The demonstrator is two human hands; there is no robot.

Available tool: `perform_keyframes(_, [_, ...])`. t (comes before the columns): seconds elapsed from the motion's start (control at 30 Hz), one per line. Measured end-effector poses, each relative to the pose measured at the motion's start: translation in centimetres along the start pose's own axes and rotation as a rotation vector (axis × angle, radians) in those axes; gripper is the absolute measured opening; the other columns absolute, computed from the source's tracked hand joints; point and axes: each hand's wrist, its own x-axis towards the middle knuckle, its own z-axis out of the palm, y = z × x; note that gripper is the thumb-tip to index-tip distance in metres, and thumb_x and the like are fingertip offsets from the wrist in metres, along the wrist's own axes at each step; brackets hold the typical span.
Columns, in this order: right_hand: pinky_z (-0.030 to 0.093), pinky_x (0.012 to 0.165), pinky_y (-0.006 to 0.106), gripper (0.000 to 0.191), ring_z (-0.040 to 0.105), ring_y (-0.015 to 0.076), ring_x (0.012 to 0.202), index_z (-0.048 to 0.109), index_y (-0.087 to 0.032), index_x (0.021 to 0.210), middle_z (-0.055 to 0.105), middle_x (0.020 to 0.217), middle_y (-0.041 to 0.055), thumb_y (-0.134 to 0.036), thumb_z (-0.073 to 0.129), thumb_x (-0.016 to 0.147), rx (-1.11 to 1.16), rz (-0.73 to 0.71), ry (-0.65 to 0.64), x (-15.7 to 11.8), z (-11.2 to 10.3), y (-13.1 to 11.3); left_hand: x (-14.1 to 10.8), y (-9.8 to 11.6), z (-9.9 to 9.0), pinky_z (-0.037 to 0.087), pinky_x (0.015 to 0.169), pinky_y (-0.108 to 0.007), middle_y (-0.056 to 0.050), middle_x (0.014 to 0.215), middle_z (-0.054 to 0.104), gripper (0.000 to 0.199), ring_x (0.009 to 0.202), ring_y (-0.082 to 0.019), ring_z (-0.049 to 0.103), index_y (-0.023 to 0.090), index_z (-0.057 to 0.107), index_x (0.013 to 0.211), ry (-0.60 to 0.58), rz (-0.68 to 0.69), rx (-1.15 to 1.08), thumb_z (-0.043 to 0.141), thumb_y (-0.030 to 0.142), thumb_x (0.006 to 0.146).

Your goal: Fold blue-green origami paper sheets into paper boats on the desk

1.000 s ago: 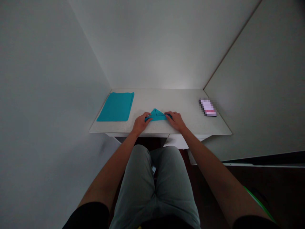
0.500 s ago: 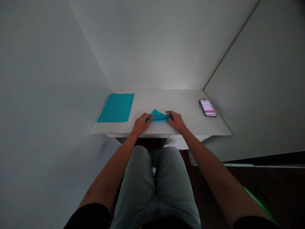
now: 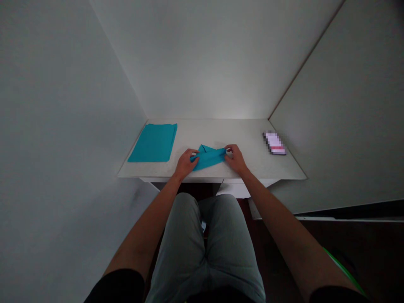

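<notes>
A folded blue paper (image 3: pixel 208 158) lies between my hands near the front edge of the white table (image 3: pixel 221 130). Its far side rises to a low point, and a long flat band faces me. My left hand (image 3: pixel 186 163) pinches the left end of the band between thumb and fingers. At the right end, my right hand (image 3: pixel 235 159) grips the paper with thumb and bent fingers. The paper slants slightly, its right end farther from me.
Flat blue sheets (image 3: pixel 153 143) lie at the table's left side. A phone with a blurred screen (image 3: pixel 274 142) rests near the right edge. Walls stand behind and on both sides. My legs are below the front edge.
The blue paper's near band has opened out toward me and looks wider, covering more of the pointed part. Its right end has tilted up and away with my right hand.
</notes>
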Motion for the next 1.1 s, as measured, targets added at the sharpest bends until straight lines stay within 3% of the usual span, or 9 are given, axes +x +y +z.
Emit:
perform_keyframes(0.17, [0.049,0.110,0.054,0.039,0.061,0.0332,0.123,0.077,-0.025,0.116,0.068,0.133,0.0129,-0.017,0.059,0.083,-0.104,-0.063,-0.056,0.1,-0.1,0.2,0.2,-0.2,-0.1,0.062,0.104,-0.038,-0.008,0.125,0.070,0.022,0.108,-0.019,0.074,0.022,0.071,0.116,-0.020,-0.009,0.032,0.067,0.015,0.096])
perform_keyframes(0.33, [0.044,0.114,0.059,0.045,0.056,0.0357,0.131,0.079,-0.031,0.132,0.057,0.159,0.0094,-0.020,0.060,0.092,-0.295,-0.097,-0.186,-0.4,0.1,-0.8,0.2,0.3,-0.1,0.054,0.116,-0.044,-0.007,0.125,0.073,0.022,0.123,-0.024,0.069,0.026,0.076,0.117,-0.107,0.091,0.202,0.066,0.021,0.098])
perform_keyframes(0.57, [0.042,0.115,0.065,0.041,0.045,0.0404,0.144,0.077,-0.035,0.137,0.045,0.171,0.0065,-0.030,0.064,0.099,-0.363,-0.086,-0.215,-0.8,0.4,-1.4,-0.2,0.5,0.3,0.047,0.119,-0.053,-0.011,0.149,0.064,0.033,0.140,-0.031,0.058,0.026,0.075,0.128,-0.123,0.105,0.358,0.073,0.032,0.096])
perform_keyframes(0.8, [0.045,0.112,0.064,0.034,0.052,0.0385,0.137,0.079,-0.033,0.129,0.063,0.153,0.0093,-0.044,0.057,0.106,-0.327,-0.069,-0.183,-0.6,0.8,-1.2,-0.4,1.0,0.4,0.040,0.116,-0.058,-0.012,0.143,0.064,0.028,0.136,-0.036,0.053,0.030,0.077,0.124,-0.065,0.037,0.448,0.069,0.042,0.101])
perform_keyframes(0.97, [0.046,0.110,0.063,0.030,0.053,0.0387,0.132,0.080,-0.029,0.113,0.068,0.144,0.0106,-0.046,0.056,0.106,-0.298,-0.046,-0.147,-0.4,0.8,-1.2,-0.3,1.3,0.4,0.041,0.110,-0.057,-0.017,0.128,0.064,0.050,0.124,-0.039,0.056,0.021,0.069,0.121,0.096,-0.150,0.514,0.080,0.057,0.089])
perform_keyframes(1.1, [0.047,0.107,0.060,0.024,0.056,0.0384,0.124,0.077,-0.026,0.107,0.070,0.131,0.0138,-0.044,0.060,0.103,-0.311,-0.002,-0.124,-0.2,0.7,-1.2,-0.2,1.3,0.3,0.042,0.108,-0.054,-0.015,0.127,0.065,0.048,0.123,-0.038,0.057,0.021,0.069,0.114,0.053,-0.137,0.497,0.081,0.060,0.088])
